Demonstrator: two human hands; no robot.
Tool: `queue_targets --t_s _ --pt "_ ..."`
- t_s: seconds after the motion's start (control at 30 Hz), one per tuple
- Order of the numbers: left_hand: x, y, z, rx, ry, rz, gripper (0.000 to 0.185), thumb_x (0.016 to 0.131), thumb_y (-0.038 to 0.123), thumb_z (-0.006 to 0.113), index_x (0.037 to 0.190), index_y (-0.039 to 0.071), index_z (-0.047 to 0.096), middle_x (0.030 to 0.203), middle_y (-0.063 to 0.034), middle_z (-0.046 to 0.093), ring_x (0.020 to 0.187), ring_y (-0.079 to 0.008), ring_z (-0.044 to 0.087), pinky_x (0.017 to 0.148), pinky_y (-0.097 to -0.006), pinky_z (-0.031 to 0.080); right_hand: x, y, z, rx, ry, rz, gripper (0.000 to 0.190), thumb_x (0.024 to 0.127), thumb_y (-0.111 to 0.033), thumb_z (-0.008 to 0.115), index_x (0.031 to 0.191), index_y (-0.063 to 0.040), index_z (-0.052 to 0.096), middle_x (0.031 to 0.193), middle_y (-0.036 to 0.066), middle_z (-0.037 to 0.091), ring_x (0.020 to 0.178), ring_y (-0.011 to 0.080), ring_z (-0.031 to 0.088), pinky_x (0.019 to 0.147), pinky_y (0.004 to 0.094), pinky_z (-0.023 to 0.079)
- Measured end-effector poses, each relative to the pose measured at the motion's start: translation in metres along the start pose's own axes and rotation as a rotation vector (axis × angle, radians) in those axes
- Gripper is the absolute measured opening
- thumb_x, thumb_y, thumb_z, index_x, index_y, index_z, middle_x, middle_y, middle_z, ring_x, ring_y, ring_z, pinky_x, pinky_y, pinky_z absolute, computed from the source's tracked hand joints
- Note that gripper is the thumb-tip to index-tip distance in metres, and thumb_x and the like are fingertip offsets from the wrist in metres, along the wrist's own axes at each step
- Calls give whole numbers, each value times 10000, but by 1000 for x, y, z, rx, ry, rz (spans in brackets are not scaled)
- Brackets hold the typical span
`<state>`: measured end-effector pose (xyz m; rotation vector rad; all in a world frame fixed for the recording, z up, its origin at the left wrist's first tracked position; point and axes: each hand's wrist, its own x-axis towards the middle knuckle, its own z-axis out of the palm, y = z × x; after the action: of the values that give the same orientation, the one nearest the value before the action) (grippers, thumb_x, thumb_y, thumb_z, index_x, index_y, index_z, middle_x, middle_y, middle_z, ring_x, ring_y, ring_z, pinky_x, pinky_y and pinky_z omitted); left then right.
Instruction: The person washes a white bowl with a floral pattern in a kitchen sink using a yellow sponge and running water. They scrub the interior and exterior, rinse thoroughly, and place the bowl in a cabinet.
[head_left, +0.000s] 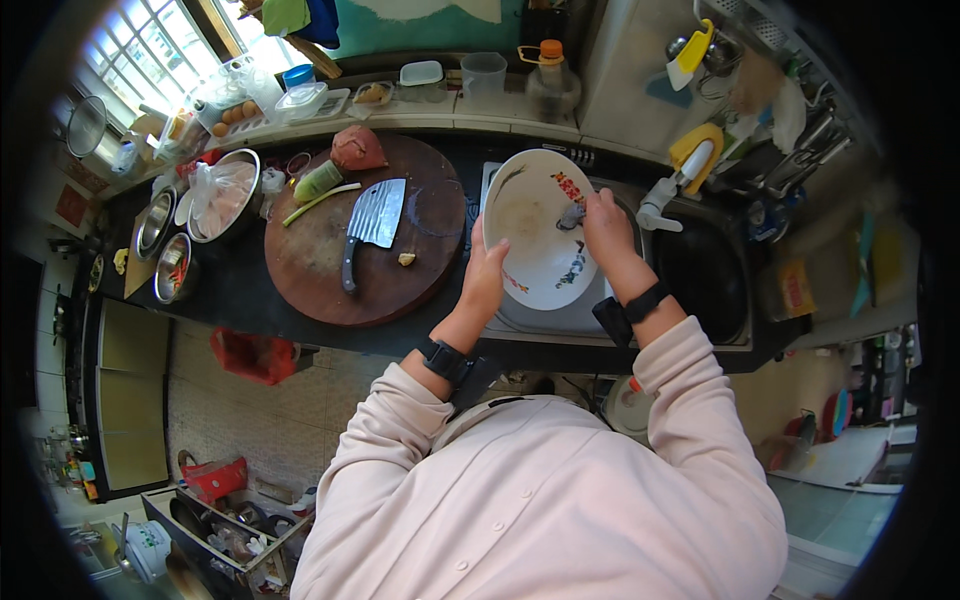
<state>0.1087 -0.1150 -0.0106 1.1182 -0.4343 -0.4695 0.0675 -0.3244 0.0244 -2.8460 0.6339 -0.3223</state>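
A wide white dish (536, 255) with printed flowers is held tilted over the steel sink (514, 319). Its pale inside, with a brownish tint in the middle, faces me. My left hand (486, 266) grips the near left rim, thumb on the inner face. On the opposite side, my right hand (607, 225) has hold of the right rim. A dark grey lump (571, 216), perhaps a scouring pad, lies against the inner face by the right fingers; whether they pinch it is unclear. Fingers behind the dish are hidden.
Left of the sink, a round wooden chopping board (315, 247) carries a cleaver (379, 214), a green stalk (322, 204), a wrapped green vegetable (319, 181) and a reddish tuber (358, 148). Metal bowls (174, 268) stand farther left. The tap (661, 202) rises at the right.
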Motion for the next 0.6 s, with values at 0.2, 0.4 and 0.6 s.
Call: queue_targets --t_s 0.2,0.4,0.6 --pt "-1 3 -1 186 -93 -38 555 885 131 415 1394 10 231 1336 -157 371 1219 -223 363 1031 -310 268 4 -30 1 274 290 -440 142 784 -3 525 923 -34 528 1002 168 486 890 361 587 729 430 508" --pt "7 0 0 -8 -104 -48 512 887 150 410 1361 7 277 1267 -140 417 1171 -202 382 1014 -307 278 -4 -37 6 36 201 -578 201 757 -33 549 958 -31 563 1096 140 486 953 300 541 763 389 486" --pt "12 7 -18 -350 181 -318 488 898 349 442 1266 29 438 1211 -111 551 1098 -241 539 952 -365 398 -30 -14 -12 94 -300 -573 158 734 -76 557 857 -69 657 891 100 603 928 299 548 801 382 444"
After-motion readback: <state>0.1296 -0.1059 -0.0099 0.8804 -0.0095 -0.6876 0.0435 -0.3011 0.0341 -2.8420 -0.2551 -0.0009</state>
